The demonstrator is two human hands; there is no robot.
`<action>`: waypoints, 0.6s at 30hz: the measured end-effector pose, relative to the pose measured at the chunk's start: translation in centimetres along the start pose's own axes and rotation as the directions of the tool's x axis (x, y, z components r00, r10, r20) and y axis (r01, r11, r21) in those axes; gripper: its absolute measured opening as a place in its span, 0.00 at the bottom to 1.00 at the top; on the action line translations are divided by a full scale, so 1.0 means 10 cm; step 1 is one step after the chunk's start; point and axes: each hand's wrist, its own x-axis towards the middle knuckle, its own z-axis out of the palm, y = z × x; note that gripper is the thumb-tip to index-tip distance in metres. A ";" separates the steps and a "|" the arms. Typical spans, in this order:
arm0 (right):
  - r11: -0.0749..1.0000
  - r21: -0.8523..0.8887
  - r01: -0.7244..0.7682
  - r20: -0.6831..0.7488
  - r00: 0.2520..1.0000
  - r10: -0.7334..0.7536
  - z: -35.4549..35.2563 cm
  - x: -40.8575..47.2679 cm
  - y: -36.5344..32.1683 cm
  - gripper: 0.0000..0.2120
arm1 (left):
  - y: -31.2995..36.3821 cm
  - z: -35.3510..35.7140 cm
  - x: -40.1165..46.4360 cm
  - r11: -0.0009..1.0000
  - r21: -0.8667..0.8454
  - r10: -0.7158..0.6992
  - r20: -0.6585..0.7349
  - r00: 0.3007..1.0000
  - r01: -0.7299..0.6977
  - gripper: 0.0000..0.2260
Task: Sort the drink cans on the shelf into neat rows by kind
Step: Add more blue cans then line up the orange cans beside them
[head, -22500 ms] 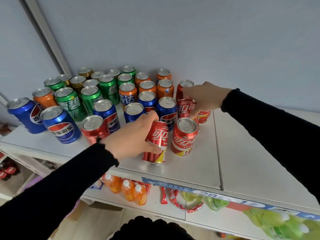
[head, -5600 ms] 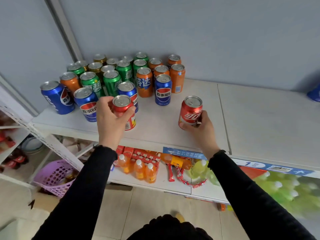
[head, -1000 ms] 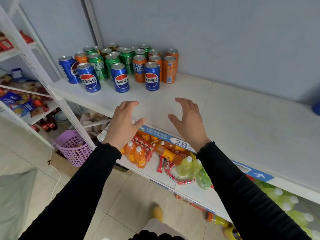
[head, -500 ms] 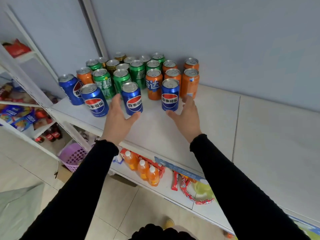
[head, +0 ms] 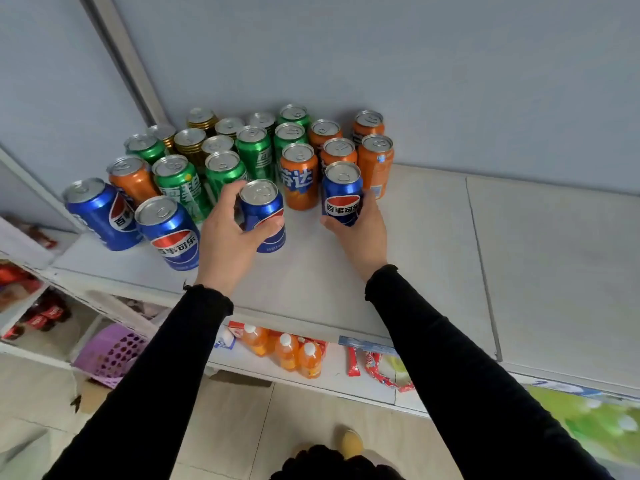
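Drink cans stand clustered at the back left of the white shelf [head: 433, 258]. My left hand [head: 228, 237] grips a blue Pepsi can [head: 265, 209] near the cluster's front. My right hand [head: 360, 233] grips a second blue Pepsi can [head: 341, 192], which stands in front of the orange Fanta cans [head: 375, 161]. Two more Pepsi cans [head: 169, 230] stand at the front left. Green Sprite cans [head: 178, 181] fill the middle, and gold cans [head: 190, 143] sit at the back. One orange can [head: 131, 178] stands apart on the left.
The shelf's right half is bare up to the grey wall. A metal upright [head: 117, 50] rises at the back left. Below hang orange drink bottles [head: 287, 351] and red snack packets [head: 381, 368]. A purple basket [head: 110, 355] sits on the floor at left.
Both hands reached forward from open and empty, and each now grips a blue Pepsi can. The red cola cans seen earlier are out of view.
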 end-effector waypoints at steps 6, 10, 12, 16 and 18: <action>0.996 0.041 -0.083 -0.049 0.995 0.085 -0.34 -0.26 -0.01 0.28 | 0.18 0.25 0.01 0.992 -0.078 0.110 0.132 0.985 -0.100 0.29; 0.994 0.003 -0.110 -0.145 0.983 0.109 -0.83 -0.45 0.01 0.28 | 0.47 0.65 -0.06 0.975 -0.148 0.200 0.240 0.950 -0.168 0.28; 0.993 0.004 -0.118 -0.216 0.969 0.116 -1.16 -0.55 0.05 0.28 | 0.64 0.90 -0.13 0.962 -0.202 0.241 0.292 0.925 -0.187 0.27; 0.989 -0.020 -0.148 -0.340 0.931 0.132 -1.88 -0.77 0.19 0.29 | 1.03 1.49 -0.34 0.944 -0.250 0.303 0.389 0.870 -0.217 0.26; 0.987 -0.032 -0.156 -0.390 0.911 0.132 -2.27 -0.88 0.29 0.30 | 1.25 1.81 -0.47 0.935 -0.268 0.332 0.427 0.841 -0.233 0.26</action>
